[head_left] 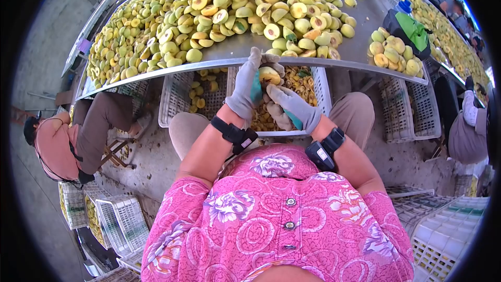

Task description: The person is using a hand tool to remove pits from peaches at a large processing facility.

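My left hand (248,86), in a grey and green glove, holds a halved yellow fruit (269,75) just in front of the table's near edge. My right hand (293,106), gloved the same way, is closed right below the fruit; whatever its fingers grip is too small to make out. Beneath both hands stands a white crate (323,91) with many small cut pieces in it. A large heap of halved green-yellow fruit (229,8) covers much of the metal table (361,42) beyond.
Another crate (174,91) with some fruit stands to the left. A small fruit pile (392,52) and a dark bag (394,25) with green cloth lie at the right. A seated person (62,143) is at the left. Stacked crates (122,224) stand lower left.
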Action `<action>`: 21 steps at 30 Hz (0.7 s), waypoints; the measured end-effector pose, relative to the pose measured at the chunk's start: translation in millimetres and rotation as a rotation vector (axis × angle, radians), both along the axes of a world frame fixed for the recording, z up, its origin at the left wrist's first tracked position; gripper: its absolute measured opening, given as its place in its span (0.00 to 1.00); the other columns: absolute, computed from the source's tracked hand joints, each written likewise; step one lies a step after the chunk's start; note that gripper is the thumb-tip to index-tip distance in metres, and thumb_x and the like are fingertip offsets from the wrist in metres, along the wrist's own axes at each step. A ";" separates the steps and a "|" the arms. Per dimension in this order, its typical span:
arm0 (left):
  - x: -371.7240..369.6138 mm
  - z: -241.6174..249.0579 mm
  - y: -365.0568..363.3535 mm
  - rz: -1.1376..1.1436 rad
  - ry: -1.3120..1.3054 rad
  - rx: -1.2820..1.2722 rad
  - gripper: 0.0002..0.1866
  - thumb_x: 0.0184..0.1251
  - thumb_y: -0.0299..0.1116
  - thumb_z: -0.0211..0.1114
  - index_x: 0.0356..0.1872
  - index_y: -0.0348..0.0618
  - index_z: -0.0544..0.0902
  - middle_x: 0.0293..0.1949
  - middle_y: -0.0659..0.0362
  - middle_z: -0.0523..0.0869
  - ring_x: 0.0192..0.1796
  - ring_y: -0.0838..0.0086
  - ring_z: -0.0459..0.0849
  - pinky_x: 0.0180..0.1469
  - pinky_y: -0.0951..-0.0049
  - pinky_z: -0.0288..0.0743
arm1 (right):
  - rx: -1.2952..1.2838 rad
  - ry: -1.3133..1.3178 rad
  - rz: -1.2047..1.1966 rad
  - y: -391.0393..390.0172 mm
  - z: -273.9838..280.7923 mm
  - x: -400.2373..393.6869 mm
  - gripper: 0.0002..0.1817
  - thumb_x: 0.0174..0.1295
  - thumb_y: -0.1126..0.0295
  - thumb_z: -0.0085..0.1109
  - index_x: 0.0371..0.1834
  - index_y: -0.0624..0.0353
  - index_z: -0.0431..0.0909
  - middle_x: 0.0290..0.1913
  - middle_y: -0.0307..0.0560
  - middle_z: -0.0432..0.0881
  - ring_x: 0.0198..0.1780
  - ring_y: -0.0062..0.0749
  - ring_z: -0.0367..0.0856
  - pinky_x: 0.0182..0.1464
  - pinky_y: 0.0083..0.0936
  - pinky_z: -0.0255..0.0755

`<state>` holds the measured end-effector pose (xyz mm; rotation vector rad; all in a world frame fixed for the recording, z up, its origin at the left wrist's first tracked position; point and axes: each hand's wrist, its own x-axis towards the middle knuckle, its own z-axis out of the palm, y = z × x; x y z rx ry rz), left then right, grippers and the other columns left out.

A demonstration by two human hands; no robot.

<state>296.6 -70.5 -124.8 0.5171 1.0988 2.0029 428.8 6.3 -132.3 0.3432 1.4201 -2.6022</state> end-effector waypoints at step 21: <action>0.8 -22.4 -16.3 -0.487 -0.564 0.253 0.25 0.69 0.58 0.53 0.38 0.43 0.78 0.29 0.60 0.81 0.36 0.64 0.83 0.41 0.59 0.81 | -0.692 0.027 0.280 -11.8 -25.2 2.9 0.22 0.72 0.45 0.40 0.45 0.54 0.68 0.18 0.27 0.57 0.08 0.09 0.47 0.08 0.15 0.41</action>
